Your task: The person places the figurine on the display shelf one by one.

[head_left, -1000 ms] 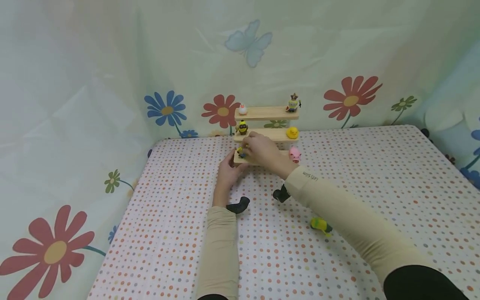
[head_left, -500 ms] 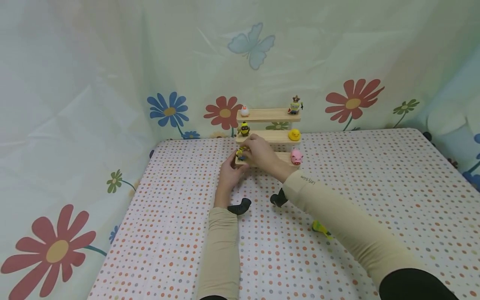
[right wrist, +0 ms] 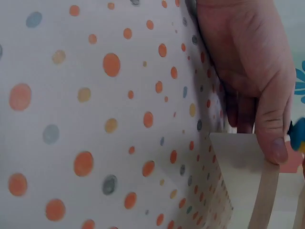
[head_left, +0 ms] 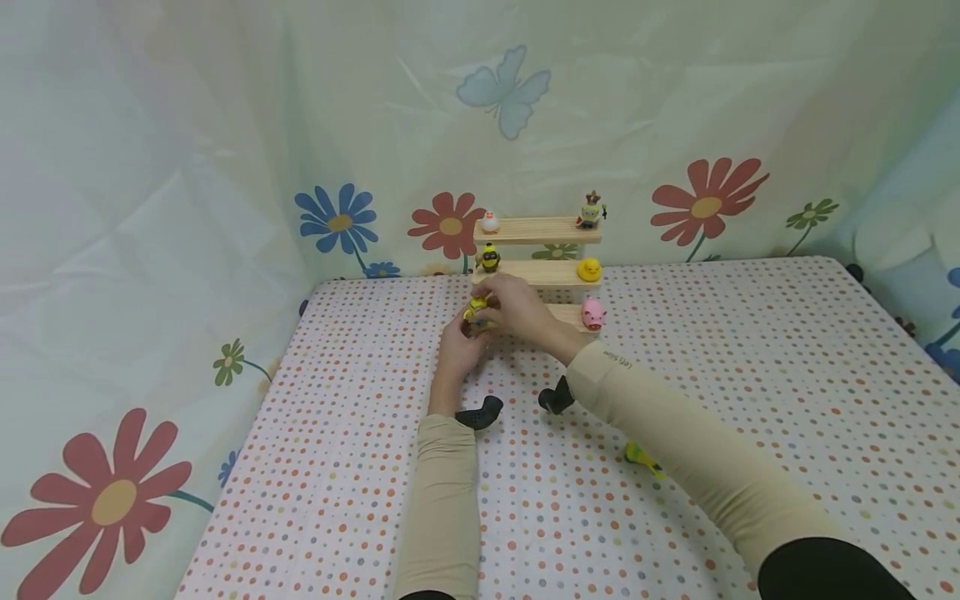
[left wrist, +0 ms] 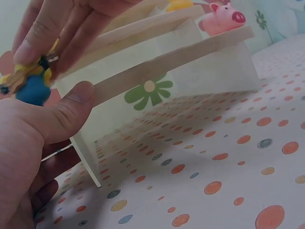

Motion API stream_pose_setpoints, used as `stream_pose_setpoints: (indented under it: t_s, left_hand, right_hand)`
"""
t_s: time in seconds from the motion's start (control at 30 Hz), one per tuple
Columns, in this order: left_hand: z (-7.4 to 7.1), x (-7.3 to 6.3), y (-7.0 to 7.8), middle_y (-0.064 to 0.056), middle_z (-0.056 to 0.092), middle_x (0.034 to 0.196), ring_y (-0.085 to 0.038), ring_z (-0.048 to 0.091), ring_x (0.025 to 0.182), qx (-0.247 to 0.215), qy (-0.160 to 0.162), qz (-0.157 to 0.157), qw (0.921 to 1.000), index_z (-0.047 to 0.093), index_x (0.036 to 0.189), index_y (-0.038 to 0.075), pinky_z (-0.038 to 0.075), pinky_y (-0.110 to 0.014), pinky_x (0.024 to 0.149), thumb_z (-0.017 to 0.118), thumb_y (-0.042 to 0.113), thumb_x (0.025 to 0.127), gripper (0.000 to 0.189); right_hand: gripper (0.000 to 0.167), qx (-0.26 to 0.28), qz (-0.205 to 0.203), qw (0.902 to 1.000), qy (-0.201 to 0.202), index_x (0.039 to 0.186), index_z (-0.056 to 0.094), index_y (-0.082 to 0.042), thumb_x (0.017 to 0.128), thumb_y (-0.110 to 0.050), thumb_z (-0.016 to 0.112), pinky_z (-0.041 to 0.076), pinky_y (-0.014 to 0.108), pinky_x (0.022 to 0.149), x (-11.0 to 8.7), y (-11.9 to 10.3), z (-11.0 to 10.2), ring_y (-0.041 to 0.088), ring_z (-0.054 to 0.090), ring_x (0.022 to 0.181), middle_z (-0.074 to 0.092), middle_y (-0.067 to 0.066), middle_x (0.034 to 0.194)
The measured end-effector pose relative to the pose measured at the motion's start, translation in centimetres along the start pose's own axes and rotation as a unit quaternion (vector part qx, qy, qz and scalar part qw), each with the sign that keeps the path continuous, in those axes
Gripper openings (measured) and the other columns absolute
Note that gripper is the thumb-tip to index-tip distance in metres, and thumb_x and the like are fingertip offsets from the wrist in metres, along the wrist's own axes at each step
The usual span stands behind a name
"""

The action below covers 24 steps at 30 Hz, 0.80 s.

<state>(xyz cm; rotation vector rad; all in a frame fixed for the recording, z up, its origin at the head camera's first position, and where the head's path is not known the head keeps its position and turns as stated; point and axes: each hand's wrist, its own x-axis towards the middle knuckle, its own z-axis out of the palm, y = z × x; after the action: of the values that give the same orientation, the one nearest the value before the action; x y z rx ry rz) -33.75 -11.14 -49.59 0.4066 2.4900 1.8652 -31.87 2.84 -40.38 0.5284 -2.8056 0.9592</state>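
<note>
A three-step wooden shelf (head_left: 536,272) with white side panels stands at the back of the table. My left hand (head_left: 459,343) grips the left end of its lowest step, the thumb on the front edge in the left wrist view. Above that end, my right hand (head_left: 517,304) pinches a small yellow-and-blue minion figurine (left wrist: 34,89). In the right wrist view the figurine (right wrist: 298,134) shows only partly at the right edge, beside the left thumb. A pink pig toy (head_left: 593,313) sits at the right end of the lowest step.
On the upper steps stand a yellow duck (head_left: 588,269), a dark figurine with a yellow cap (head_left: 489,257), a white toy bird (head_left: 489,222) and a crowned figurine (head_left: 591,210). A yellow-green toy (head_left: 642,457) lies on the dotted tablecloth (head_left: 360,467), partly behind the right sleeve.
The minion figurine has shifted slightly left, toward the shelf's end, with my right hand moving along with it. My left hand keeps its place on the shelf.
</note>
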Motion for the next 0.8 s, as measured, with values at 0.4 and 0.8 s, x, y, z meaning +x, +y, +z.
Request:
stream_pose_setpoints:
  t_s: [0.4, 0.8]
  left_hand:
    - [0.0, 0.29, 0.03, -0.002, 0.041, 0.15, -0.018, 0.042, 0.135, 0.0, -0.004, -0.023, 0.9997, 0.034, 0.148, 0.021, 0.039, -0.032, 0.11, 0.073, 0.042, 0.081, 0.081]
    - [-0.19, 0.07, 0.08, -0.003, 0.04, 0.15, -0.019, 0.042, 0.135, 0.003, -0.004, -0.034, 0.9994, 0.033, 0.149, 0.022, 0.039, -0.034, 0.11, 0.073, 0.041, 0.081, 0.081]
  right_hand:
    - [0.032, -0.087, 0.021, 0.9959, 0.011, 0.121, 0.065, -0.011, 0.09, -0.019, 0.066, 0.05, 0.039, 0.09, 0.58, 0.07, -0.19, 0.024, 0.056, 0.104, 0.054, 0.01, 0.125]
    - [0.032, -0.105, 0.028, 0.994, 0.014, 0.121, 0.065, -0.014, 0.09, -0.022, 0.067, 0.05, 0.038, 0.093, 0.46, -0.18, -0.06, 0.023, 0.058, 0.106, 0.055, 0.008, 0.126]
